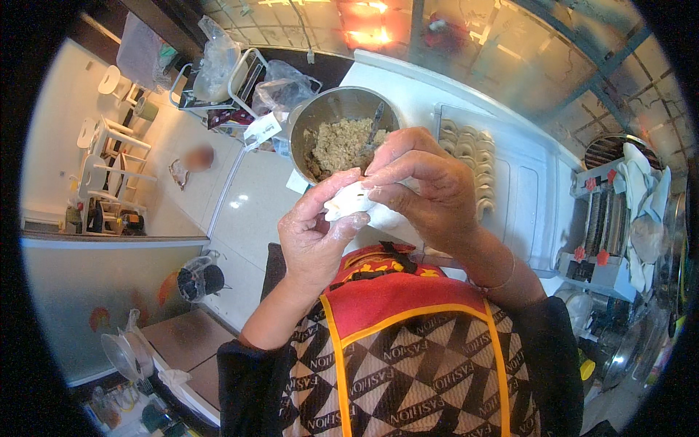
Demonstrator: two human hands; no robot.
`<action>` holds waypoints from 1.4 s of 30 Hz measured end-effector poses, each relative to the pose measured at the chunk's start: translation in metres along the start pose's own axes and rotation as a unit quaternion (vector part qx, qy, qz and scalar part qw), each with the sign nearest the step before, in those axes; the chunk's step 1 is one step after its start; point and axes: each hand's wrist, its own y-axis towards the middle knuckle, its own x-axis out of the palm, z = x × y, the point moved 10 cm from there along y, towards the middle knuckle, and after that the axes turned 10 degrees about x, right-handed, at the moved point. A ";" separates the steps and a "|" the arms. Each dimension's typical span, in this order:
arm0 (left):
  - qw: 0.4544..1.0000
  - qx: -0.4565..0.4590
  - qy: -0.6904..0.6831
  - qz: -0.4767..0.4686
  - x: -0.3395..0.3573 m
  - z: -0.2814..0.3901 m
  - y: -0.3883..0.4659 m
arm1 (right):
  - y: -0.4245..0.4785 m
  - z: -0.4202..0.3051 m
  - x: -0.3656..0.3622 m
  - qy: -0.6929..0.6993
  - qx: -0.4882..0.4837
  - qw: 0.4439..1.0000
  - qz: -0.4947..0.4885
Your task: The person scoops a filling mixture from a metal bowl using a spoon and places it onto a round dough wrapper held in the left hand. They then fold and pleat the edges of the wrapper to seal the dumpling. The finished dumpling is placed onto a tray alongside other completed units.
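Observation:
Between my two floury hands is a white dough dumpling [348,201]. My left hand [319,229] grips its left side between thumb and fingers. My right hand [428,188] pinches its right edge with thumb and fingertips. Just beyond them stands a large metal pot [299,143] holding a pale minced filling [341,143], with a utensil handle [377,117] leaning in it. To the right, a clear plastic tray [524,218] holds rows of shaped dumplings [484,164], partly hidden by my right hand and forearm. Something white below my fingers is mostly covered.
A metal roller machine [600,218] stands at the right, with white cloths [639,191] beside it. Plastic bags [284,87] and a metal-framed rack [240,82] are at the upper left. A black bin with a clear liner [202,277] stands at the lower left.

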 end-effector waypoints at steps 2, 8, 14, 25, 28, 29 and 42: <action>1.000 0.003 0.016 -0.004 0.001 0.002 0.000 | 0.000 -0.002 0.001 -0.041 -0.006 0.999 0.004; 0.997 0.025 0.070 -0.035 0.006 0.013 0.001 | -0.001 -0.006 -0.001 -0.038 -0.035 0.997 0.048; 0.995 0.031 0.084 -0.041 0.007 0.017 0.001 | -0.002 -0.003 0.003 -0.043 -0.018 0.999 0.003; 0.981 0.047 0.167 -0.083 0.005 0.018 0.004 | -0.002 -0.020 0.015 -0.090 -0.082 0.991 -0.050; 0.978 0.084 0.173 -0.083 0.007 0.025 0.007 | -0.002 -0.022 0.014 -0.117 -0.082 0.989 -0.033; 0.970 0.116 0.197 -0.085 0.008 0.031 0.007 | -0.002 -0.023 0.013 -0.105 -0.080 0.991 -0.031; 0.949 0.130 0.251 -0.140 0.017 0.034 -0.001 | -0.006 -0.025 0.025 -0.126 -0.086 0.986 -0.073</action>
